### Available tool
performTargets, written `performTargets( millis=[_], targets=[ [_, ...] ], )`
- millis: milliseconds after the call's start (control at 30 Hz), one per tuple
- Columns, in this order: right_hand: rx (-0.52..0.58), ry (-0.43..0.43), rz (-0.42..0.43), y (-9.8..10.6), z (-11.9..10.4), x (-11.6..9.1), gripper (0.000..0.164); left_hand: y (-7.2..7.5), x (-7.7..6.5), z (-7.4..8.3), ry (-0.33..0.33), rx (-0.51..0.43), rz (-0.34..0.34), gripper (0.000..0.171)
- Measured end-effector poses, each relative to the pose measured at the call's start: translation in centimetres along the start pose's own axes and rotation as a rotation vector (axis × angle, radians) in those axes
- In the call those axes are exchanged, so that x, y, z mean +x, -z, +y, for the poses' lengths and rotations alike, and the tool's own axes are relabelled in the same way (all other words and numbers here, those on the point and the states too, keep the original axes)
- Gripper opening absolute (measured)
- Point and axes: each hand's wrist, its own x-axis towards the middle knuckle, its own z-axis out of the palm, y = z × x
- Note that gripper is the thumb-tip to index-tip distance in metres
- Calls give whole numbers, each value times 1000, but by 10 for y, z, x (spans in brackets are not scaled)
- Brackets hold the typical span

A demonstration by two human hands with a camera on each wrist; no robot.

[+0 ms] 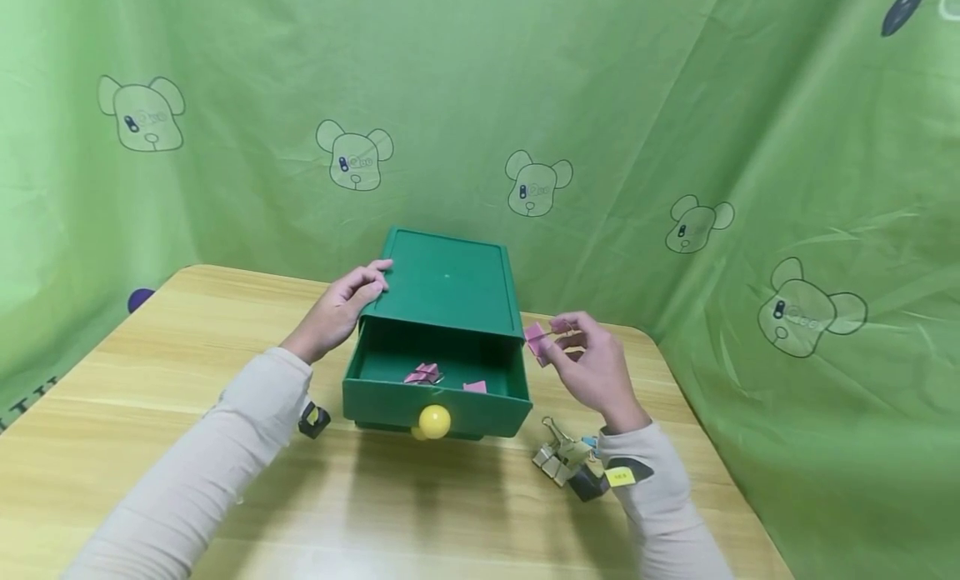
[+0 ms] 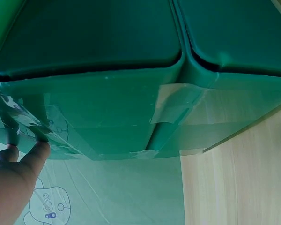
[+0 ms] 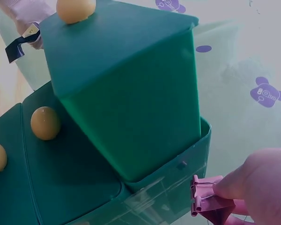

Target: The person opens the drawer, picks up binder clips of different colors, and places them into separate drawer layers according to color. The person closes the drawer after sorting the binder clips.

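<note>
My left hand [image 1: 341, 309] rests on the upper left edge of a green drawer box [image 1: 450, 280]. In the left wrist view its thumb [image 2: 36, 157] touches the box's side. The top drawer [image 1: 442, 409], with a round yellow knob [image 1: 434, 422], stands pulled out. Inside it lie a pink binder clip [image 1: 424, 373] and another pink piece [image 1: 475, 387], partly hidden by the front wall. Just right of the box, my right hand [image 1: 592, 367] pinches a pink binder clip [image 3: 207, 196] between thumb and fingers, outside the drawer.
Several gold binder clips [image 1: 561, 459] lie in a pile on the wooden table [image 1: 135, 447], beside my right wrist, with something blue [image 1: 590, 442] among them. A green printed curtain [image 1: 450, 88] hangs behind the table and along its right side.
</note>
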Motion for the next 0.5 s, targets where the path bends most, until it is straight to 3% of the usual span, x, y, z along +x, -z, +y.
performTargets(
  millis=[500],
  targets=[
    [1, 55, 43, 6, -12, -4, 25, 0, 0, -1, -3, 1, -2, 24]
  ],
)
